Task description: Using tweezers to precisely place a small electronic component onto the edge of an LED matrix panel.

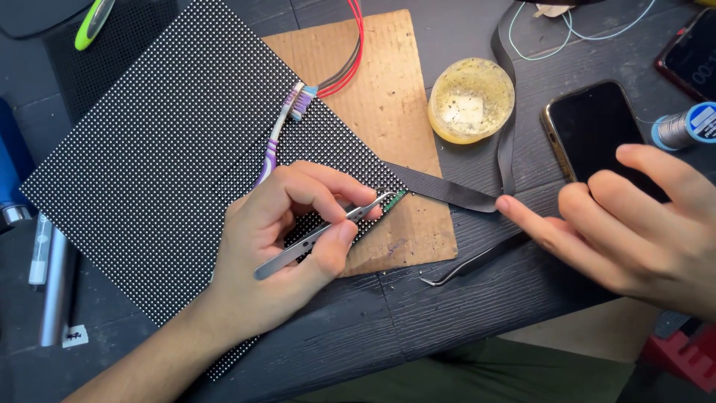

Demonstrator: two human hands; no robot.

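My left hand [287,239] grips silver tweezers [328,227], and their tips touch the lower right corner of a black dotted LED panel [164,164]. A purple and white toothbrush [280,130] lies on the panel. My right hand [626,231] holds nothing. Its index fingertip presses the end of a grey flat ribbon cable [447,190] that runs from the panel's corner. A second pair of curved black tweezers [477,261] lies on the table just below that finger.
Brown cardboard [395,97] sits under the panel. A yellowish round tub [471,101], a dark phone [593,130], a blue-capped spool [690,127], red and black wires [350,52] and a green-handled tool [93,22] lie around. Pens [52,276] rest at the left.
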